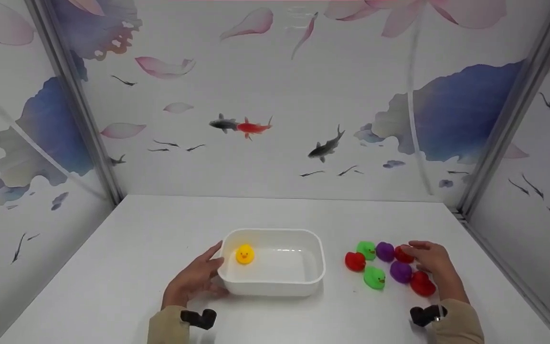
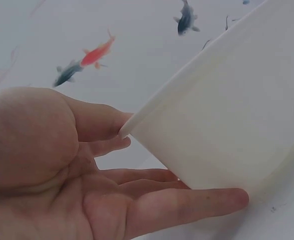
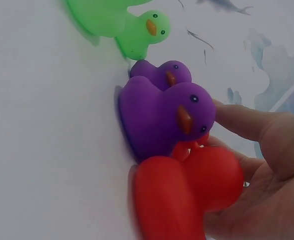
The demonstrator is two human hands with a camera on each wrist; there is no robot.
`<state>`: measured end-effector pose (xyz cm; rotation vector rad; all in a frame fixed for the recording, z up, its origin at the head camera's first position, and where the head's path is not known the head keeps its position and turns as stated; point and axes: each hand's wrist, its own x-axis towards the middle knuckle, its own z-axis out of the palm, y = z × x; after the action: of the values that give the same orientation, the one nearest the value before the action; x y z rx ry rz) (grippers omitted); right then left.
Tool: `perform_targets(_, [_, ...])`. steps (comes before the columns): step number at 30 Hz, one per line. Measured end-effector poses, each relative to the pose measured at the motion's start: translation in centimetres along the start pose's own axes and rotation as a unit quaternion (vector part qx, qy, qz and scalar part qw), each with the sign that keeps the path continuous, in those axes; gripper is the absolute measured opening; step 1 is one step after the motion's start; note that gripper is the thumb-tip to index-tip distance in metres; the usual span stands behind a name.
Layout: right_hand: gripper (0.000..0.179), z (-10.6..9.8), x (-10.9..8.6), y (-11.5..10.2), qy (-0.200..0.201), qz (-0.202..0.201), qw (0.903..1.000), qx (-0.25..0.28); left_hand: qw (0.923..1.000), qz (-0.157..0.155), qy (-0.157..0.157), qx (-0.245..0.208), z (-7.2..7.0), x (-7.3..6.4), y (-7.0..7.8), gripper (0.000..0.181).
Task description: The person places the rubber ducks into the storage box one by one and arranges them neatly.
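In the head view a white plastic tub [image 1: 275, 288] holds one yellow rubber duck [image 1: 245, 254] at its left end. My left hand [image 1: 197, 277] holds the tub's left end, thumb at the rim and fingers along the wall and lower edge. To the right, my right hand [image 1: 430, 258] has its fingers on a red rubber duck [image 1: 403, 254]; the right wrist view shows red between thumb and fingers, mostly hidden behind a purple rubber duck [image 3: 154, 112]. Another red duck [image 3: 167, 200] sits nearest that camera, close under the hand.
Several other rubber ducks cluster right of the tub: a green duck [image 1: 374, 278], another green duck [image 1: 366, 250], a red duck [image 1: 355, 261] and a purple duck [image 1: 385, 252]. Patterned panels [image 1: 275, 167] enclose the white table [image 1: 160, 224] at the back and sides.
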<state>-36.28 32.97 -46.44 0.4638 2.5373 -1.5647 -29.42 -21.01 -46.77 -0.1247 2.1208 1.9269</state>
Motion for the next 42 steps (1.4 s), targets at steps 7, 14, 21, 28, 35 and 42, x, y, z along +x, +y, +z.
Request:
perform_targets(7, [0.071, 0.0, 0.1, 0.0, 0.01, 0.017, 0.9998, -0.007, 0.9997, 0.013, -0.021, 0.004, 0.0, 0.1, 0.1, 0.063])
perform_targets(14, [0.07, 0.3, 0.2, -0.3, 0.011, 0.023, 0.9995, -0.016, 0.9999, 0.01, -0.013, 0.0, -0.2, 0.0, -0.1, 0.063])
perform_targets(21, [0.07, 0.5, 0.2, -0.3, 0.007, 0.021, 0.9996, -0.016, 1.0, 0.002, -0.004, -0.005, -0.2, 0.0, -0.1, 0.063])
perform_targets(28, [0.068, 0.5, 0.1, -0.1, 0.006, 0.011, 0.9991, -0.041, 1.0, 0.002, -0.007, 0.001, -0.3, 0.0, 0.1, 0.064])
perform_targets(35, [0.067, 0.5, -0.1, -0.5, 0.017, -0.002, 0.9997, -0.016, 0.9999, 0.012, -0.01, 0.001, -0.3, 0.2, 0.1, 0.063])
perform_targets(42, [0.066, 0.1, -1.0, -2.6, 0.023, -0.015, 0.9996, -0.007, 0.9999, 0.014, -0.009, 0.003, -0.3, 0.2, -0.1, 0.063])
